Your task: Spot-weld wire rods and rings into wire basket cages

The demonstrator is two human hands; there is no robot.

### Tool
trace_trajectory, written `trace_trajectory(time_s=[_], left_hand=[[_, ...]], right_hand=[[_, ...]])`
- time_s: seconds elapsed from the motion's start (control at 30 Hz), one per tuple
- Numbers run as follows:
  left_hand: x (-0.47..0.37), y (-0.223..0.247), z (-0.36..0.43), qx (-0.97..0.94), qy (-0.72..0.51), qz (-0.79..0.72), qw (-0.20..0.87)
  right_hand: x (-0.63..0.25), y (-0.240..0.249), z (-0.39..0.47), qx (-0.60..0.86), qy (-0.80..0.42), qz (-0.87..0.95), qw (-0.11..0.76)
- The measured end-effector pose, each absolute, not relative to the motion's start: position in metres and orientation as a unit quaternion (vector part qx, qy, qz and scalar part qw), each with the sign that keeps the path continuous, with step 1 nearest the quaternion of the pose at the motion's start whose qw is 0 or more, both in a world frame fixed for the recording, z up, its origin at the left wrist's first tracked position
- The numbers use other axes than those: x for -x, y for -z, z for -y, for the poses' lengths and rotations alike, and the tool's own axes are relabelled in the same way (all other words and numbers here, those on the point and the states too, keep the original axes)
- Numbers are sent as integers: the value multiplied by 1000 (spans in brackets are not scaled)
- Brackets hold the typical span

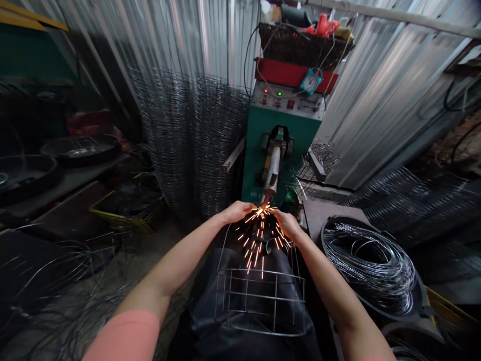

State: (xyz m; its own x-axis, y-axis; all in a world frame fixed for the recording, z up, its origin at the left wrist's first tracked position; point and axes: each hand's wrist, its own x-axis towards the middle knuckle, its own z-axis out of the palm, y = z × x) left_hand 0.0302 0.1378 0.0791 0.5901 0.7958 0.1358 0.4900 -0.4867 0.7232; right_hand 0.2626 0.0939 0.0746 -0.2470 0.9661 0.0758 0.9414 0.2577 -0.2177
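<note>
Sparks [262, 211], right at centre frame! They sprayed from the tip of a metal rod [273, 168] on the green machine [257, 130], and I had the left hand [240, 211] and the right hand [287, 223] flanking the glare. Both were pinched narrow on the wire frame [275, 299], as far as I could judge; the glare hid the exact contact. The wire frame hung at lower centre, in front of the dark covering [205, 313] on the lap, likely so its upper edge could meet the tip. Gripping from both sides, I reckoned, kept it from twisting. And the pose: arms [184, 255] stretched up from the lower corners, wrists angled inward, right hand a shade lower than the left.
</note>
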Motion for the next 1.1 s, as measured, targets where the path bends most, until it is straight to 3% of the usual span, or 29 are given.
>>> trace_trajectory(time_s=[0.6, 1.1], left_hand=[[-29, -88, -136, -819, -180, -432, 331], [-28, -83, -144, -840, -199, -392, 319]], right_hand=[[-258, -76, -89, 632, -58, 770, 74], [-255, -72, -89, 641, -85, 754, 115]])
